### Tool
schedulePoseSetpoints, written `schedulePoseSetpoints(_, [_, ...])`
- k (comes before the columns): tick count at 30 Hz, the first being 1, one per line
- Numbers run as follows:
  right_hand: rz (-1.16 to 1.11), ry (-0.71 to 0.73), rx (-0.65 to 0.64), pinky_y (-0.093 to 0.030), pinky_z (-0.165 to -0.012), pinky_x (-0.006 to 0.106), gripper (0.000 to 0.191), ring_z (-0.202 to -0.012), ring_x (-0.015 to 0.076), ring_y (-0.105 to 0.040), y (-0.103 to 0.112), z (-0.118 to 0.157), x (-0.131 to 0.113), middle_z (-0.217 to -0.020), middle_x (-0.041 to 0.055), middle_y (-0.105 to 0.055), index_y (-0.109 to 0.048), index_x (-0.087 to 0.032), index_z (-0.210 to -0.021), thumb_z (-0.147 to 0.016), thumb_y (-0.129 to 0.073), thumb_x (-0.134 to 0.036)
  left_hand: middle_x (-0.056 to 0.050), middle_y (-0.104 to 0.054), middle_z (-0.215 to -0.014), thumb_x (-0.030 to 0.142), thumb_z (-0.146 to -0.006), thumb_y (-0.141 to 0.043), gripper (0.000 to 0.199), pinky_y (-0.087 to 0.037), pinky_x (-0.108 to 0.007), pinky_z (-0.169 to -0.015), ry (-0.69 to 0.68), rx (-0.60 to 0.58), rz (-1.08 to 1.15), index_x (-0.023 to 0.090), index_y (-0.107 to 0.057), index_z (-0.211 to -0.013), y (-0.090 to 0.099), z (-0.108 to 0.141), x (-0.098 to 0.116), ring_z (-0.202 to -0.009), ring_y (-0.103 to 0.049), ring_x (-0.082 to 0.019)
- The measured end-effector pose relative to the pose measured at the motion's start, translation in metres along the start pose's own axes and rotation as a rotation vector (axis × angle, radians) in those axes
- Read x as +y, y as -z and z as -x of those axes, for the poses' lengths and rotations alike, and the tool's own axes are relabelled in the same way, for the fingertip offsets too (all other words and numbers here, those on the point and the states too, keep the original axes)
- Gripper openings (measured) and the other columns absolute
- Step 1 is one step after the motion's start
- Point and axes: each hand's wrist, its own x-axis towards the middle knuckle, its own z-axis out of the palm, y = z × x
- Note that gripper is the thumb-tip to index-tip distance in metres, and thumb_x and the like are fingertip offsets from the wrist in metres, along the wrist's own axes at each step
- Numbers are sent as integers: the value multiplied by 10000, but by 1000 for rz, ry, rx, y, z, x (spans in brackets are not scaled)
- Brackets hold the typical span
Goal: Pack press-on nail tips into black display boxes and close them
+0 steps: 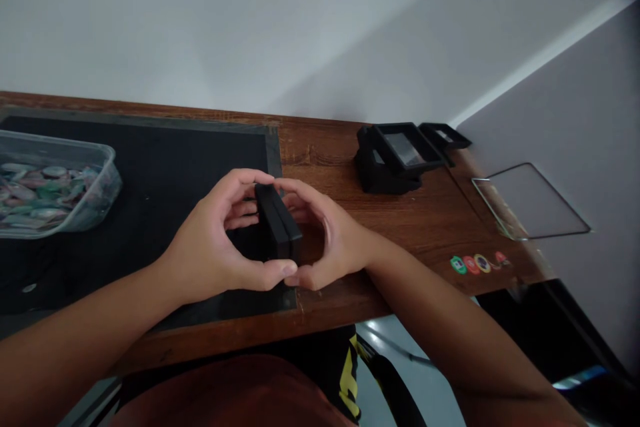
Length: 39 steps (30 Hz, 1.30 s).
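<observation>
A black rectangular box (275,217) is held on edge between my two hands, above the right edge of the black mat (175,153). A thin seam runs along its side, with a small gap toward the near end. My left hand (213,237) curves around its left side, fingers at the far end and thumb at the near end. On the other side, my right hand (337,233) curves the same way, its thumb meeting the left thumb. The box's underside is hidden.
A clear plastic tub (107,167) of small wrapped pieces sits at left. Black window-lidded boxes (387,177) are stacked at right, near another black frame-like piece (457,140). Beyond are round stickers (470,265) and a thin wire frame (555,197) by the wall (595,120).
</observation>
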Motion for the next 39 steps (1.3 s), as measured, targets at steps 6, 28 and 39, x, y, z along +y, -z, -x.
schedulePoseSetpoints(6, [-83,-61,-68,-588,-1083,510,1103,-1217,281,-685,10,-1,8,-1376,105,-637,-456,-263,-1518,-571,-1015,-343,-100,-767,-1239,356,-560,-962,887,-667,-462,-984,12,-24,79,262,-544,-1337,5,-3,-5,-1065,-799,-308])
schedulePoseSetpoints(28, [-344,-347,366,-683,-669,341,507,-1026,296,-818,19,-9,-28,-1206,109,-831,-771,-222,-1171,-862,-742,-622,-53,-660,-1503,80,-538,-684,626,-622,-470,-1094,113,-110,442,263,-657,-1136,38,-17,0,-1336,-688,-348])
schedulePoseSetpoints(39, [47,-290,622,-581,-550,248,255,-739,176,-768,11,-13,-29,-894,38,-807,-758,-220,-956,-908,-754,-470,-130,-659,-1462,163,-768,-833,750,-621,-402,-1041,19,-255,104,272,-514,-1438,34,-24,-24,-1260,-724,-283])
